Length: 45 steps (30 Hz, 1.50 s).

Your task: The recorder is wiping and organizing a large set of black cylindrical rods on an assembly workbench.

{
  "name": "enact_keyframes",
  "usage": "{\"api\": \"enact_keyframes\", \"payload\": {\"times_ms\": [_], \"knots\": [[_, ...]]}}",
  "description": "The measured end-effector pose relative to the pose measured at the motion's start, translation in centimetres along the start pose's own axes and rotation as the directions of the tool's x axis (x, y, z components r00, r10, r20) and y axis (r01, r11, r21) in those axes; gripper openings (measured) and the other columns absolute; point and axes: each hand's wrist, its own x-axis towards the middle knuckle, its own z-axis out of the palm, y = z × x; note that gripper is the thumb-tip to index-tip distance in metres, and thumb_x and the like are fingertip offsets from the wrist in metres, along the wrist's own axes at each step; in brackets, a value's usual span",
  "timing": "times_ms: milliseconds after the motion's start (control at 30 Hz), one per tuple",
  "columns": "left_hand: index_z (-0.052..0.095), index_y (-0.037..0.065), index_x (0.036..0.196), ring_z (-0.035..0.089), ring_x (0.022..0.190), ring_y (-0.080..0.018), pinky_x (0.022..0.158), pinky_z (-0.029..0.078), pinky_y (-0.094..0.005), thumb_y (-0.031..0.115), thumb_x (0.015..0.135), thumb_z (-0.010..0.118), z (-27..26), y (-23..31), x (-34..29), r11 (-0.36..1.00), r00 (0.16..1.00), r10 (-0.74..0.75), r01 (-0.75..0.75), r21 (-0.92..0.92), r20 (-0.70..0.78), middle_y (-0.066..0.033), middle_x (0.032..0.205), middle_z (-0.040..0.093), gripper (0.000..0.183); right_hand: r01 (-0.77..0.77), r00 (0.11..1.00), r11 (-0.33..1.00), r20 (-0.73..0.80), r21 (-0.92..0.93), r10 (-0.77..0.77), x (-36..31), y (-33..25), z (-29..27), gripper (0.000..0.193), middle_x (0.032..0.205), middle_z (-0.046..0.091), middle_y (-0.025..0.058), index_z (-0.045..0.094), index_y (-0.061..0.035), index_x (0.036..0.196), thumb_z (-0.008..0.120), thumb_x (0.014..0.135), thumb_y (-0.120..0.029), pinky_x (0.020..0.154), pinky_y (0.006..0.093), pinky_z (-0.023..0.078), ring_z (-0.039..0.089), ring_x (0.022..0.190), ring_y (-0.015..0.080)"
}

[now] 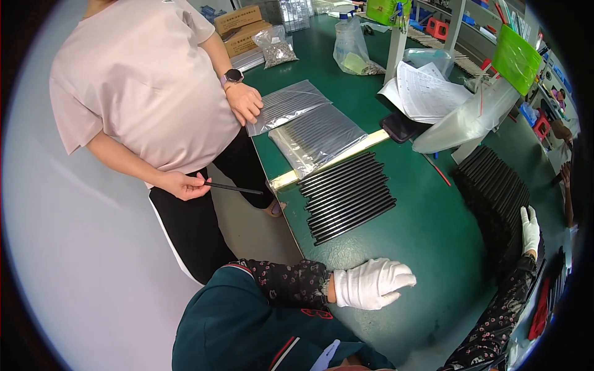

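My left hand (pixel 374 284), in a white glove, is over the green table near its front edge. Its fingers point right, loosely bent with the thumb apart, and nothing shows in them. Off to the right, my right hand (pixel 530 231), also gloved, lies with stretched fingers on a large stack of black rods (pixel 492 176). A neat row of shorter-looking black rods (pixel 348 196) lies beyond my left hand, against a pale wooden strip (pixel 337 154). Clear bags of rods (pixel 318 137) lie on the strip's far side.
A person in a pink shirt (pixel 139 80) stands at the left, a thin black rod (pixel 234 187) in one hand. Papers (pixel 427 93), a black phone-like object (pixel 399 128), a red pen (pixel 438 171) and plastic bags lie farther back. Cardboard boxes (pixel 241 28) stand at the far edge.
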Motion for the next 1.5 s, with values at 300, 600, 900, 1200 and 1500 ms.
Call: {"api": "enact_keyframes", "payload": {"times_ms": [300,600,900,1200,1500], "knots": [[0.060,0.003,0.107,0.064,0.090,-0.0335,0.078,0.053,-0.0410,0.002,0.071,0.069,-1.4,0.0,0.7,0.999,0.999,-0.039,0.039,0.018,-0.027,-0.0147,0.104,0.063,0.037,-0.013,1.000,0.999,-0.024,-0.049,0.012,-4.4,-7.6,-0.7,0.069,0.128,0.061,0.0180,0.056,-0.0120,0.134,0.053,0.086,-0.062,0.103,0.0373,0.041,0.055,0.122,0.0336],[0.057,0.005,0.113,0.064,0.087,-0.0295,0.077,0.052,-0.0373,-0.003,0.071,0.068,-1.0,-0.1,1.3,0.999,0.999,-0.049,0.048,0.018,0.017,-0.0129,0.102,0.063,0.044,-0.130,0.990,0.971,0.021,-0.203,0.137,-5.8,-9.4,-2.2,0.068,0.130,0.061,0.0111,0.056,-0.0199,0.134,0.047,0.086,-0.067,0.101,0.0428,0.043,0.055,0.123,0.0310],[0.056,0.000,0.120,0.067,0.093,-0.0205,0.082,0.054,-0.0292,-0.007,0.083,0.060,-2.1,1.4,5.3,0.912,0.980,-0.169,0.196,-0.361,0.103,-0.0144,0.111,0.062,0.038,0.157,0.953,0.944,-0.296,0.291,-0.067,-11.0,-7.8,-6.3,0.062,0.128,0.058,0.0226,0.054,-0.0021,0.130,0.047,0.095,-0.052,0.104,0.0409,0.039,0.051,0.122,0.0393],[0.049,0.002,0.129,0.059,0.107,-0.0228,0.089,0.048,-0.0353,0.040,0.093,0.061,4.3,-3.2,19.1,0.390,0.726,-0.459,0.683,-0.618,0.512,-0.0145,0.125,0.059,0.054,-0.383,0.901,0.505,0.193,0.773,0.388,-23.4,-5.5,-4.0,0.060,0.064,0.063,0.0101,0.060,0.0005,0.089,0.057,0.089,-0.060,0.045,0.0231,0.042,0.059,0.048,0.0164],[0.054,0.015,0.127,0.051,0.118,-0.0286,0.106,0.033,-0.0484,0.053,0.088,0.061,10.9,-1.8,24.0,0.123,0.606,-0.383,0.781,-0.612,0.697,-0.0083,0.130,0.055,0.055,-0.473,0.868,-0.119,0.485,0.873,0.108,-19.1,-6.0,0.1,0.038,0.108,0.067,0.0120,0.061,-0.0109,0.118,0.061,0.093,-0.039,0.078,0.0413,0.053,0.065,0.098,0.0318]]}}
